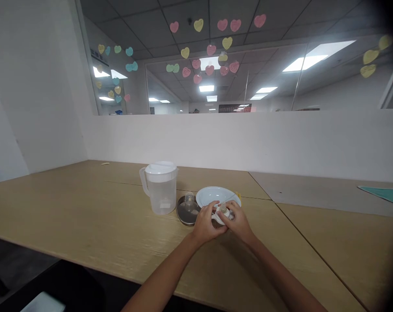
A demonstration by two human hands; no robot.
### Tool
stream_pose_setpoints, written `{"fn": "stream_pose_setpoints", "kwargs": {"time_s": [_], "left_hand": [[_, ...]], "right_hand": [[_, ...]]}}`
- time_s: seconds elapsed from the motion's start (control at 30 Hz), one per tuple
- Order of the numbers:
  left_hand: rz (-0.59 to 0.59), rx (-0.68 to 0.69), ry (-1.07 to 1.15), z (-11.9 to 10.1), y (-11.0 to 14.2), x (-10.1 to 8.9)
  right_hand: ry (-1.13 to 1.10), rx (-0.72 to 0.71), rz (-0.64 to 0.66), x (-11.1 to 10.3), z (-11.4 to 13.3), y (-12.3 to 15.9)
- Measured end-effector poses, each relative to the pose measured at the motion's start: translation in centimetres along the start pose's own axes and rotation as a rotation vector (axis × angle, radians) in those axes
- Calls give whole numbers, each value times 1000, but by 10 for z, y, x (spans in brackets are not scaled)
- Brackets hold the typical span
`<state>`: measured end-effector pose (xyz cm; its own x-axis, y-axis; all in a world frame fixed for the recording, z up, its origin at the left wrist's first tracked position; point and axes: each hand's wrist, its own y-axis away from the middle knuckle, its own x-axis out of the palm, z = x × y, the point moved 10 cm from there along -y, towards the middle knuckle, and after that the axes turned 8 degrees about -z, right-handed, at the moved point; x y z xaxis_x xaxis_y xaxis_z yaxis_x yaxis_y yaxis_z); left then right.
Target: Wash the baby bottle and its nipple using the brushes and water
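Note:
Both my hands are wrapped round a baby bottle (223, 211) with a white collar and a clear teat pointing up. My left hand (205, 223) grips it from the left, thumb and fingers curled about its side. My right hand (238, 220) has its fingers on the collar near the teat. Most of the bottle's body is hidden by my hands. Just left of them, a clear dome-shaped cap (189, 200) stands in a round metal tray (184, 219). Behind my hands lies a white bowl (212, 190), partly covered by my fingers.
A translucent lidded pitcher (163, 193) stands left of the tray, its handle facing left. Something yellow (238, 196) shows at the bowl's right edge. A teal sheet (383, 194) lies far right on the wooden table (95, 208). A white wall (170, 138) bounds the back.

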<state>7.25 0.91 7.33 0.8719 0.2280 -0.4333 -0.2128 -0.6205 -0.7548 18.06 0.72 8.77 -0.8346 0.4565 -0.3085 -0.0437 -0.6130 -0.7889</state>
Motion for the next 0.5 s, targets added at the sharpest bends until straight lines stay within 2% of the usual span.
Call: {"fn": "stream_pose_setpoints", "kwargs": {"time_s": [0.17,0.33,0.5], "left_hand": [[2,20,-16,0,0,3],[-2,81,-72,-3,1,4],[134,292,-146,-17,1,0]], "right_hand": [[106,51,-120,-6,-3,2],[130,103,-120,-4,-6,3],[44,80,-101,-2,-6,4]]}}
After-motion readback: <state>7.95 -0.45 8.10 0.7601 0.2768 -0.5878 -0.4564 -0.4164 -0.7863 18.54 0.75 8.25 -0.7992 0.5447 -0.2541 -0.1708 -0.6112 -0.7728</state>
